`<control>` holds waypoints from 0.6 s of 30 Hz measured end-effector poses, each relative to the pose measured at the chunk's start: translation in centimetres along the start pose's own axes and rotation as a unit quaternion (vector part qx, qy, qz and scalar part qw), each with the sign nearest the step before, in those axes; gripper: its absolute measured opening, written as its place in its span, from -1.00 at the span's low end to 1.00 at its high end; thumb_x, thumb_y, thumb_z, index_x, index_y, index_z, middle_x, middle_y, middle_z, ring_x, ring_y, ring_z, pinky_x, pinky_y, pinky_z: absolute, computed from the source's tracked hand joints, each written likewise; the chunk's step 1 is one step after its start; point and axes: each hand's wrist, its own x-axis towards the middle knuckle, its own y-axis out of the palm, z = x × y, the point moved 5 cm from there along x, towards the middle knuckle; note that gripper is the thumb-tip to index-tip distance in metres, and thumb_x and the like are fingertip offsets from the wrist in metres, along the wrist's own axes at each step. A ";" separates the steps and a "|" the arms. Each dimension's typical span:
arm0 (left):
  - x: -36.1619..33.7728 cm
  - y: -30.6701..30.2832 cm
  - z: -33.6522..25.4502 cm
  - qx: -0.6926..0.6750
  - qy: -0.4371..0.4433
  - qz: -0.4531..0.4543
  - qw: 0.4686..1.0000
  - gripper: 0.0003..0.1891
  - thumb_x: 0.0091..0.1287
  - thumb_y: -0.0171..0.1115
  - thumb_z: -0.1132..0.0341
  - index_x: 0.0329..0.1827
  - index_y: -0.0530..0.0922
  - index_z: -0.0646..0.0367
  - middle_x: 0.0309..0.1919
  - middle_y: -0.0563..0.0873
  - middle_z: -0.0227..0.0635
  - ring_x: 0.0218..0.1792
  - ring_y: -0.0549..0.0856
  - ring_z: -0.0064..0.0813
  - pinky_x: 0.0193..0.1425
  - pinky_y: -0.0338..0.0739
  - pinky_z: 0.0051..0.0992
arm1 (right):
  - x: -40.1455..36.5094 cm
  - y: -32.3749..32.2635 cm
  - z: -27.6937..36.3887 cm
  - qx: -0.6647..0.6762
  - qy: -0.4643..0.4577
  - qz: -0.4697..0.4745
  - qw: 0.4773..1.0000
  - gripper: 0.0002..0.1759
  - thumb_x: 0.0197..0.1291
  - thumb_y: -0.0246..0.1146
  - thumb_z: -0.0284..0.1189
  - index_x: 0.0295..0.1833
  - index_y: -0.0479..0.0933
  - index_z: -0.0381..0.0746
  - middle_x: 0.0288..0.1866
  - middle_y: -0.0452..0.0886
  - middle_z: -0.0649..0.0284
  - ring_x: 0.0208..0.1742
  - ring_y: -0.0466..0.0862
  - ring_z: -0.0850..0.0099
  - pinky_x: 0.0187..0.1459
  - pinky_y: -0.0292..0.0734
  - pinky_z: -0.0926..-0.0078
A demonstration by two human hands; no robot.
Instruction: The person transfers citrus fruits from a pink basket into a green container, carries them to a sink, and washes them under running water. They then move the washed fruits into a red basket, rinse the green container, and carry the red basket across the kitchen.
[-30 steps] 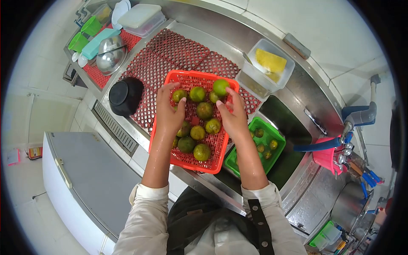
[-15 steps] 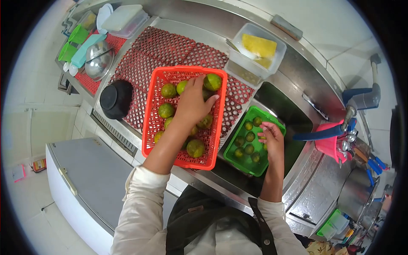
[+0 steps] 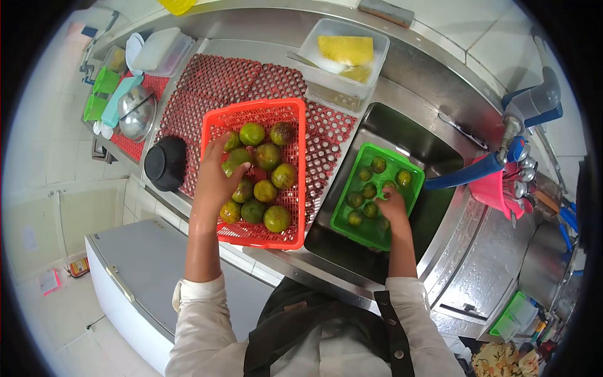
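Note:
My left hand [image 3: 217, 177] is over the left side of a red plastic basket [image 3: 300, 182], thumb and fingers spread around a green citrus fruit [image 3: 239, 157] without a closed hold. Several green-yellow citrus fruits, such as one at the front [image 3: 277, 218], lie in the basket. Inside a green basket [image 3: 344, 220] in the sink, my right hand [image 3: 394, 207] reaches down with curled fingers against a green citrus fruit [image 3: 389, 186]. Its fingertips are partly hidden. More wet citrus fruits [image 3: 355, 200] lie around that hand.
The red basket stands on a red perforated mat [image 3: 213, 81]. A clear tub with a yellow sponge [image 3: 345, 50] stands behind the sink [image 3: 326, 242]. A blue-handled tap [image 3: 465, 173] and a pink utensil holder [image 3: 490, 191] are right; a black bowl [image 3: 166, 163] is left.
My left hand has moved from the basket's middle to its left side, uncovering the fruits. My right hand has lowered into the green basket. The camera view has shifted slightly.

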 end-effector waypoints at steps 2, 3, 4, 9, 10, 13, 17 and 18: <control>-0.6 0.1 -1.1 0.015 0.012 -0.012 1.000 -0.56 0.05 0.24 0.43 0.04 0.41 0.28 -0.04 0.50 -0.01 0.03 0.48 -0.06 0.12 0.36 -0.31 | 0.9 2.6 -1.1 -0.061 -0.020 -0.017 0.998 -0.47 -0.19 0.35 -0.41 0.00 0.42 -0.27 -0.12 0.53 0.04 -0.13 0.56 0.22 -0.11 0.45 0.36; -1.0 0.3 -1.0 0.016 0.009 -0.010 1.000 -0.56 0.05 0.24 0.43 0.04 0.41 0.28 -0.04 0.50 -0.01 0.03 0.48 -0.06 0.12 0.36 -0.31 | 1.3 4.4 -1.4 -0.049 -0.016 -0.021 0.998 -0.45 -0.19 0.34 -0.42 0.03 0.41 -0.23 -0.03 0.47 0.00 -0.05 0.52 0.18 -0.04 0.41 0.34; -1.4 0.6 -0.8 0.015 0.004 0.001 1.000 -0.59 0.07 0.22 0.44 0.03 0.43 0.28 -0.03 0.50 -0.02 0.03 0.48 -0.06 0.12 0.36 -0.31 | 1.6 5.9 -1.5 -0.038 -0.011 -0.025 0.999 -0.42 -0.20 0.34 -0.44 0.06 0.40 -0.20 0.06 0.42 -0.04 0.03 0.48 0.13 0.04 0.38 0.32; -3.4 3.9 -0.3 0.040 -0.012 0.068 0.997 -0.65 0.10 0.17 0.43 -0.01 0.46 0.29 0.04 0.48 -0.03 0.04 0.48 -0.07 0.13 0.36 -0.31 | 2.2 8.9 -1.5 -0.043 -0.115 -0.034 0.992 -0.46 -0.19 0.29 -0.49 0.04 0.41 -0.11 0.10 0.33 -0.02 0.08 0.43 0.07 0.05 0.38 0.34; -3.4 4.0 -0.4 0.061 -0.018 0.083 0.995 -0.65 0.11 0.15 0.43 0.00 0.46 0.28 0.05 0.47 -0.03 0.04 0.49 -0.08 0.13 0.36 -0.31 | 2.7 9.1 -1.7 0.009 -0.152 -0.063 0.986 -0.51 -0.18 0.27 -0.52 0.00 0.42 -0.12 -0.03 0.38 0.05 0.02 0.45 0.10 0.03 0.40 0.36; -3.5 3.6 -1.4 0.048 -0.042 0.100 0.993 -0.68 0.14 0.10 0.46 0.00 0.46 0.28 0.04 0.48 -0.03 0.03 0.50 -0.09 0.12 0.36 -0.32 | 5.4 8.7 -4.2 0.141 -0.185 -0.065 0.970 -0.62 -0.16 0.22 -0.60 -0.13 0.42 -0.14 -0.23 0.45 0.18 -0.07 0.50 0.18 -0.04 0.43 0.36; -4.5 3.0 -5.8 -0.005 -0.006 0.024 1.000 -0.76 0.15 0.05 0.53 -0.10 0.50 0.28 -0.10 0.57 -0.10 0.00 0.52 -0.13 0.09 0.36 -0.33 | 7.4 8.4 -7.6 0.468 0.038 0.093 0.878 -0.72 -0.11 0.16 -0.70 -0.31 0.37 -0.11 -0.31 0.44 0.32 -0.11 0.51 0.38 -0.13 0.47 0.29; -5.3 3.3 -7.2 -0.069 0.021 0.008 0.997 -0.77 0.12 0.07 0.55 -0.15 0.52 0.27 -0.12 0.58 -0.14 -0.02 0.53 -0.17 0.07 0.37 -0.34 | 7.0 7.9 -7.6 0.590 0.053 0.145 0.792 -0.75 -0.05 0.13 -0.67 -0.32 0.35 -0.06 -0.20 0.49 0.30 -0.10 0.53 0.34 -0.15 0.46 0.26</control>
